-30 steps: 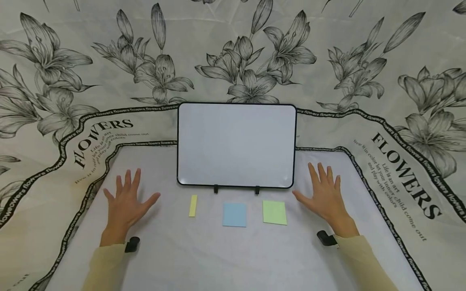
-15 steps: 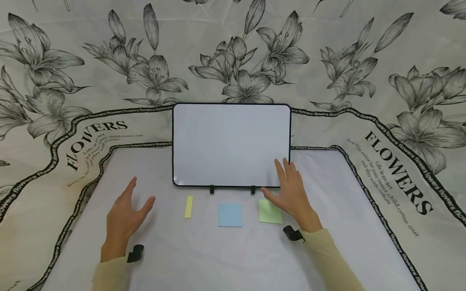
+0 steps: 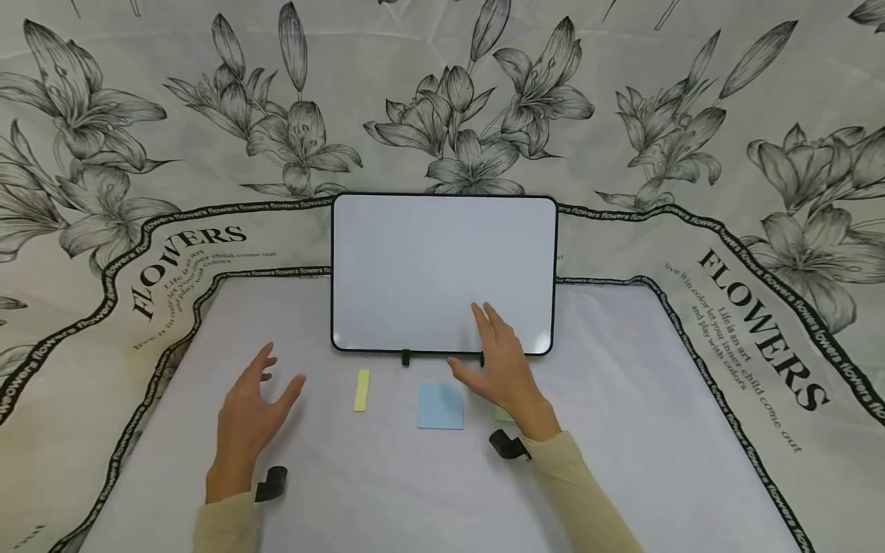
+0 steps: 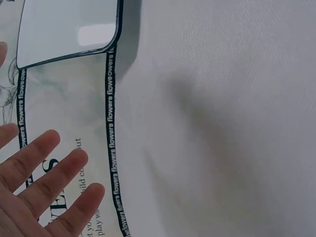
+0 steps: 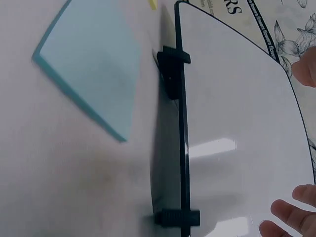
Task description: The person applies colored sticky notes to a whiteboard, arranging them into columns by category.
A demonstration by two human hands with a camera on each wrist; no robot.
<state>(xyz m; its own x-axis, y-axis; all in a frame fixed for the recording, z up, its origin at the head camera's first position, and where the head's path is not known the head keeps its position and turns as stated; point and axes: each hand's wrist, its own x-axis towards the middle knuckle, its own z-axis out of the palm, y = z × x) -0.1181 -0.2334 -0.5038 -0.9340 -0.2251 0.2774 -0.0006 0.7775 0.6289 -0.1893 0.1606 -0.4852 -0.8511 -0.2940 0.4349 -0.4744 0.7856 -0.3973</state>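
My right hand (image 3: 501,372) hovers with fingers extended in front of the lower right part of a black-framed whiteboard (image 3: 415,269). Below and left of it lies a blue sticky note pad (image 3: 439,405), seen close up as a thick pad (image 5: 91,64) in the right wrist view. A green sticky note pad (image 3: 503,415) is mostly hidden under that hand and wrist. Left of the board, my left hand (image 3: 249,415) is held above the white cloth, thumb apart and fingers relaxed, holding nothing. Between it and the blue pad lies a narrow yellow sticky note strip (image 3: 362,390).
The whiteboard stands on black feet (image 5: 177,218) at its lower edge. A tablecloth (image 3: 691,461) with printed flowers and lettering covers the surface. Each wrist carries a small black camera, such as the left one (image 3: 272,484).
My right hand has moved left from beside the whiteboard to in front of it, covering most of the green pad. My left hand has turned and its fingers have drawn together; the view shifted slightly.
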